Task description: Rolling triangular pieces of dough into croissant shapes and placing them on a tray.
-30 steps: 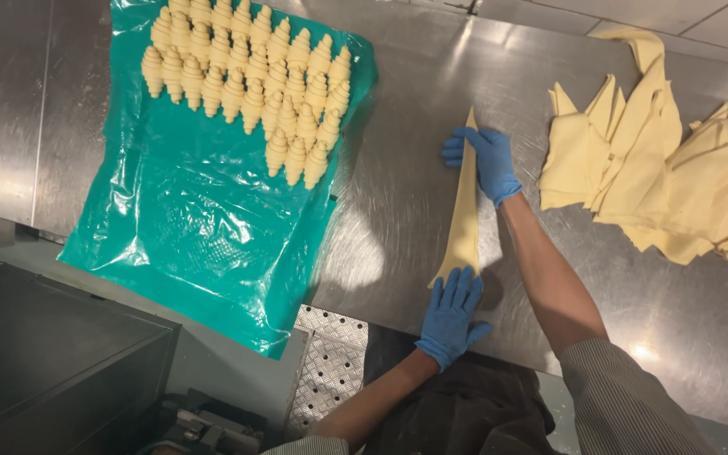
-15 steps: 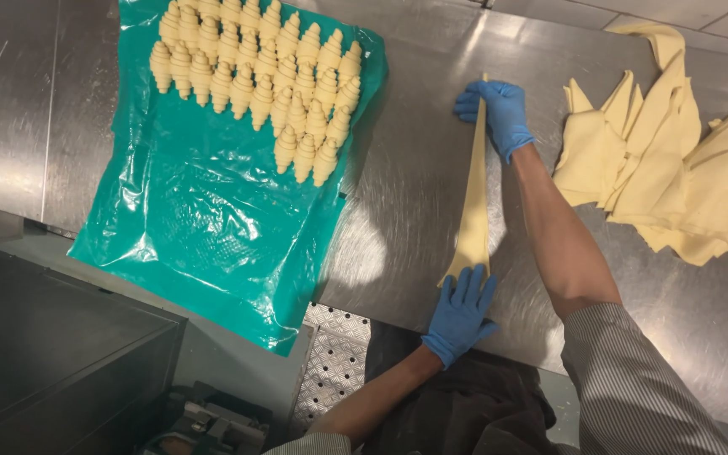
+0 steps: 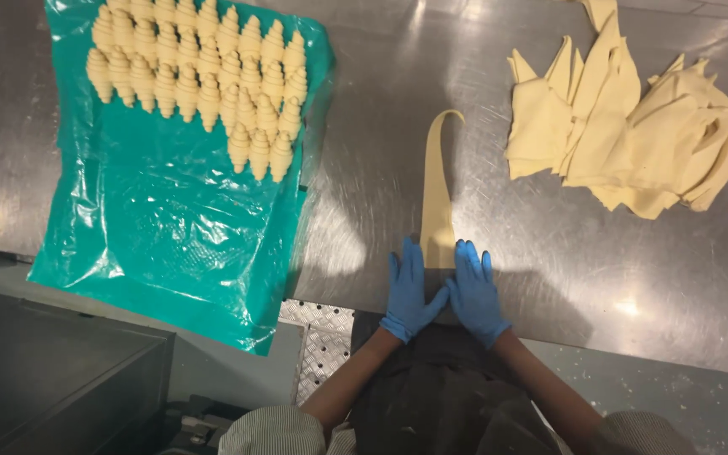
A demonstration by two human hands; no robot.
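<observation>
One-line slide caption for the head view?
Gloved left hand and right hand press the wide end of a long dough triangle on a steel table.

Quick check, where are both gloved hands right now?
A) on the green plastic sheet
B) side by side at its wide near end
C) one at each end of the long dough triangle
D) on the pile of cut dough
B: the left hand and right hand lie flat side by side at the wide near end of the dough triangle; its thin tip points away, untouched.

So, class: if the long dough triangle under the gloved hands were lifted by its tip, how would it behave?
The dough triangle would probably droop: its thin tip already curls sideways. It looks thin, so likely light and easily stretched or torn. Lying flat on the steel table, it shouldn't roll.
</observation>
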